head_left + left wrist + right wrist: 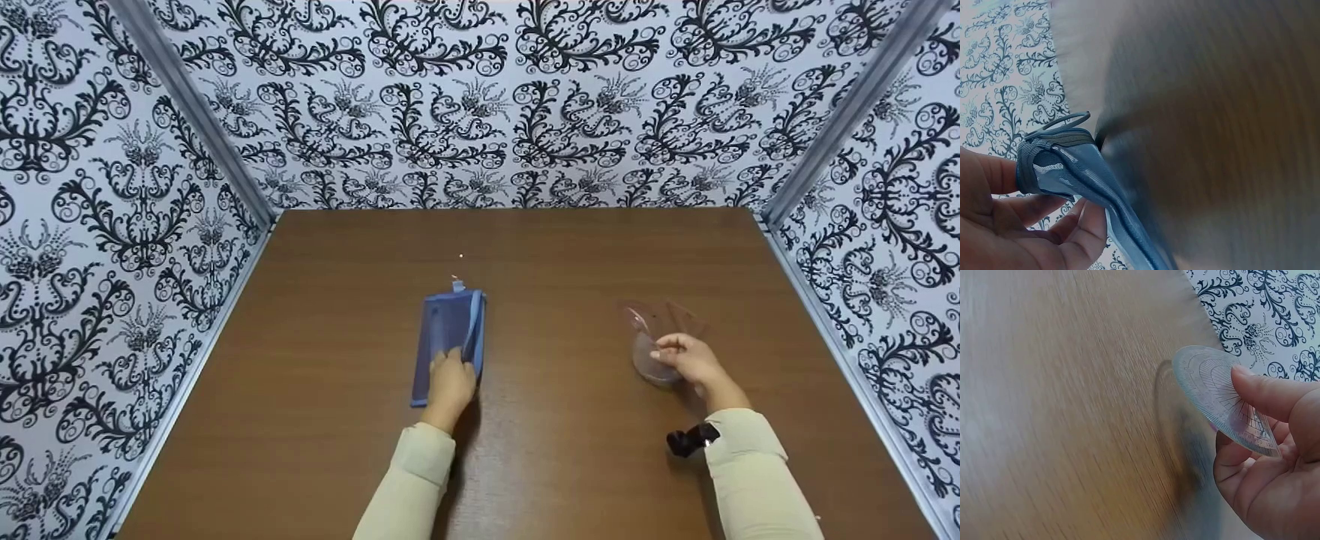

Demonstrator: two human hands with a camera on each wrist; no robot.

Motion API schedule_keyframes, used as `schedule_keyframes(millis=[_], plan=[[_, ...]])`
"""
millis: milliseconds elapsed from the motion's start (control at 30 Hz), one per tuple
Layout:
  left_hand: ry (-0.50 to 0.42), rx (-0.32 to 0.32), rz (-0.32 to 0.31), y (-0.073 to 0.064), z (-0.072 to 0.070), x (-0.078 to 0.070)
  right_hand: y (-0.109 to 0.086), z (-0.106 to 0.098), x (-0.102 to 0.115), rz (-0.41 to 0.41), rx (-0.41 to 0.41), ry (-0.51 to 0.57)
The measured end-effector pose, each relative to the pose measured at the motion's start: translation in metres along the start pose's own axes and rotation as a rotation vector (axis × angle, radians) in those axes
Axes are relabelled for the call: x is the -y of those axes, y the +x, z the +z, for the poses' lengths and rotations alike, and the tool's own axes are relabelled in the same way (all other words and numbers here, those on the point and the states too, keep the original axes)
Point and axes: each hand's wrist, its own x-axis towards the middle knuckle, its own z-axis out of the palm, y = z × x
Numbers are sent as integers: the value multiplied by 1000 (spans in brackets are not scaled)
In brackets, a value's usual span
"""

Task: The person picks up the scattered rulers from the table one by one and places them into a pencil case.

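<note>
A blue zip pouch (pixel 450 315) with see-through mesh sides is in my left hand (pixel 452 382), whose fingers grip its zipped edge. The left wrist view shows the pouch (pixel 1086 169) with its zip and a small loop at the end; the fingers (pixel 1092 222) lie against it. My right hand (pixel 691 361) pinches a clear half-round protractor (pixel 1207 385) between thumb and fingers, tilted above the table. Just beyond that hand, faint see-through pieces (pixel 679 319) lie on the wood; their exact shape is hard to make out.
Both hands are over a brown wooden table (pixel 555 450). Patterned white-and-black walls (pixel 480 112) with grey metal edge strips enclose its back and sides. A black device (pixel 691 440) sits at the right cuff. A small white tag (pixel 458 285) shows at the pouch's far end.
</note>
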Motion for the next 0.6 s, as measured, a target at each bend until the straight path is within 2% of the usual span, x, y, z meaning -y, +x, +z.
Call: schedule_keyframes(millis=[300,600], plan=[[7,-6,14,1,1,0,1,5,1,52,-36,199],[21,27,-30,0,0,-2,4,15,6,95,-49,359]])
